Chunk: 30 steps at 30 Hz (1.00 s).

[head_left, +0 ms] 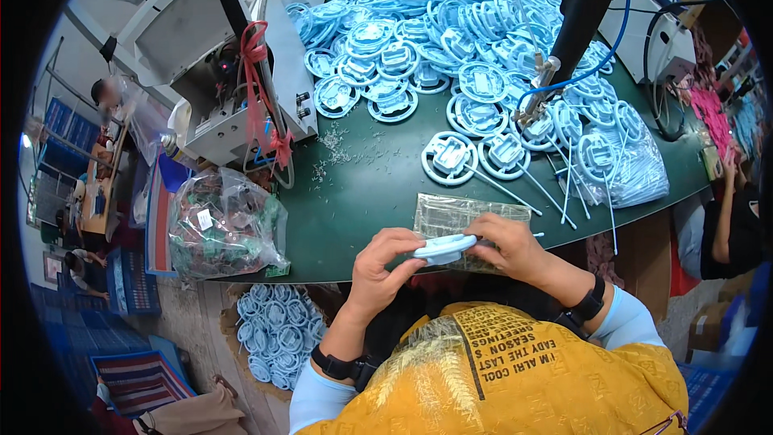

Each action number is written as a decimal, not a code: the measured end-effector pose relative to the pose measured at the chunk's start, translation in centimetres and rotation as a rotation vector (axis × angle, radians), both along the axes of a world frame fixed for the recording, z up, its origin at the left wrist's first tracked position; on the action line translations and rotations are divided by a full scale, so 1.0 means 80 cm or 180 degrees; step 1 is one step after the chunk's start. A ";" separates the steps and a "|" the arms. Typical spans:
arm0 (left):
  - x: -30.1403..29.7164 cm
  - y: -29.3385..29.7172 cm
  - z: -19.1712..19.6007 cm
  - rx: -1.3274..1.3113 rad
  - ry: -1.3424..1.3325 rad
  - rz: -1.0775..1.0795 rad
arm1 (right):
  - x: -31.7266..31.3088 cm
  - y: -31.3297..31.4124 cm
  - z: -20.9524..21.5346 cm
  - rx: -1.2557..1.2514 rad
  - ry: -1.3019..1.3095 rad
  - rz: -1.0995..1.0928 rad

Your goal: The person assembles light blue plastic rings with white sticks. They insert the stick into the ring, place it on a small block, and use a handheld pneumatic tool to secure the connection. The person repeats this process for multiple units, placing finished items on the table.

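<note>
Between my two hands, just in front of the table's near edge, is a light-blue round plastic ring part [445, 248], seen nearly edge-on. My left hand [383, 261] pinches its left side between thumb and fingers. The fingers of my right hand [509, 246] close on its right end. A yellowish clear mat [459, 213] lies on the table behind the held part. Beyond it are round light-blue parts with thin white sticks [486, 183] on them. What is on the underside of the held part is hidden.
A big heap of similar light-blue parts [403, 40] covers the far part of the green table [362, 217]. An electric screwdriver [576, 24] hangs at right. Small screws [334, 145] lie scattered near a grey machine box [266, 105]. A bag of circuit boards [221, 225] sits left.
</note>
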State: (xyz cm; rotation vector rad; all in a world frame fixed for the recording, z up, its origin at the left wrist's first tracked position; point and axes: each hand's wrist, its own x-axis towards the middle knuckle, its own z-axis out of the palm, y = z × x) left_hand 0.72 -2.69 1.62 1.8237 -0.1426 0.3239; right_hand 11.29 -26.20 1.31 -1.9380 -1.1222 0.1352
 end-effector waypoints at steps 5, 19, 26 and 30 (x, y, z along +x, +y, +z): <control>-0.001 -0.008 0.007 0.0409 -0.0194 0.0009 | 0.001 0.001 0.001 0.0130 0.0191 -0.0072; 0.010 0.024 -0.061 -0.3791 0.1614 0.0723 | -0.007 -0.012 0.059 0.1061 -0.1909 -0.0287; 0.007 0.026 -0.068 -0.4249 0.1679 0.0848 | -0.005 -0.002 0.048 0.0880 -0.1354 -0.0299; 0.005 0.027 -0.066 -0.4396 0.1728 0.0843 | -0.006 0.006 0.036 0.0706 -0.1104 -0.0286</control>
